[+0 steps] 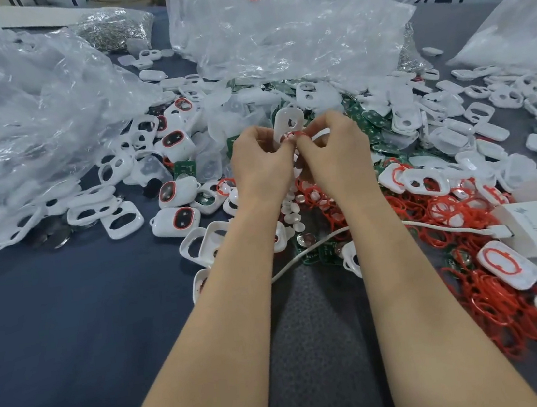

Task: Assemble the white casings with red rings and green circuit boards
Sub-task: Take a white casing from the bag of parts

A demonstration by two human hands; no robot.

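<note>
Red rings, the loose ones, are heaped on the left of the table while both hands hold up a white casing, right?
Not quite: the head view shows the loose red rings heaped on the right of the table, not the left. The left hand and right hand do hold up a white casing.

Bright, even overhead light, glare on crinkled plastic bags [288, 30], soft blur and wide-angle bending toward edges.

White casing [288, 125], red ring [295, 135]
</note>
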